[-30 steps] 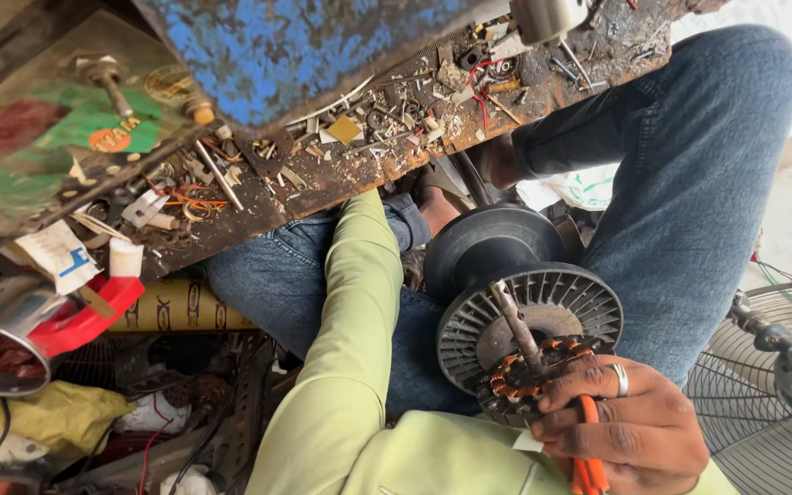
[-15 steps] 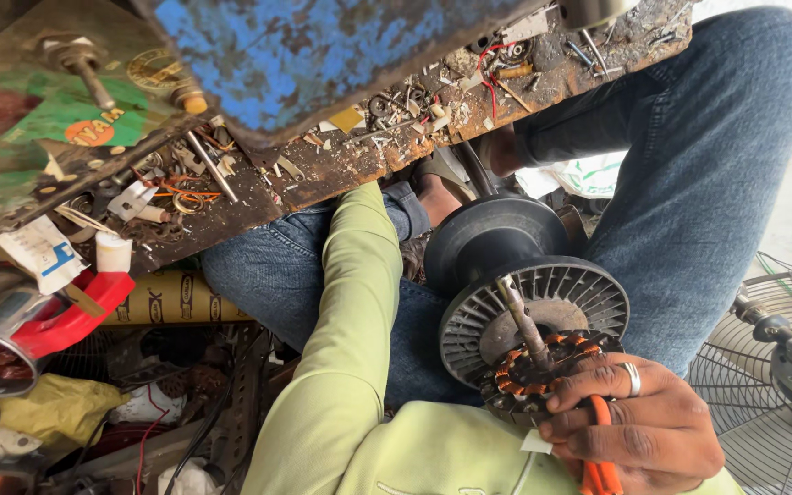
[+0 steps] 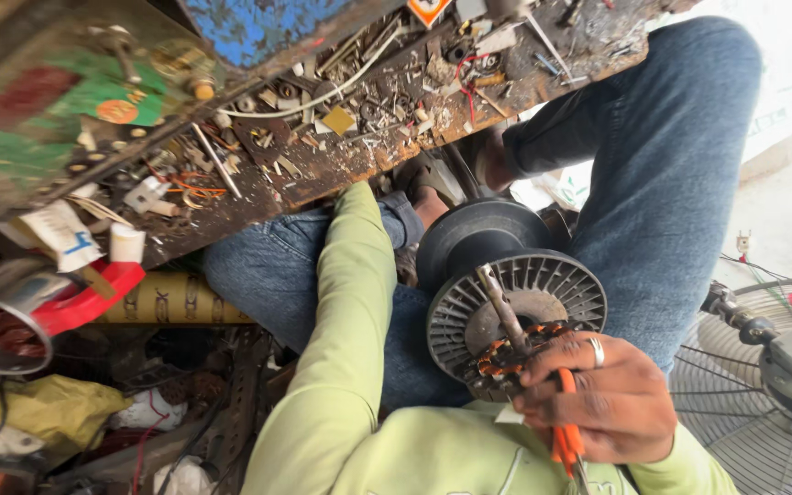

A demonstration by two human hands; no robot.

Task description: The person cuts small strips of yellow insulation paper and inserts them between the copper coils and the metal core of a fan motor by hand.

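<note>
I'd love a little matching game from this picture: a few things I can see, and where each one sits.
Things:
1. fan motor
2. orange-handled tool
3. wire fan guard
4. red-rimmed round tin

Places:
A. far left, below the cluttered bench
B. on the person's lap, shaft pointing up
C. lower right corner, beside the knee
D. in the right hand, against the copper windings

Pairs: 1-B, 2-D, 3-C, 4-A
</note>
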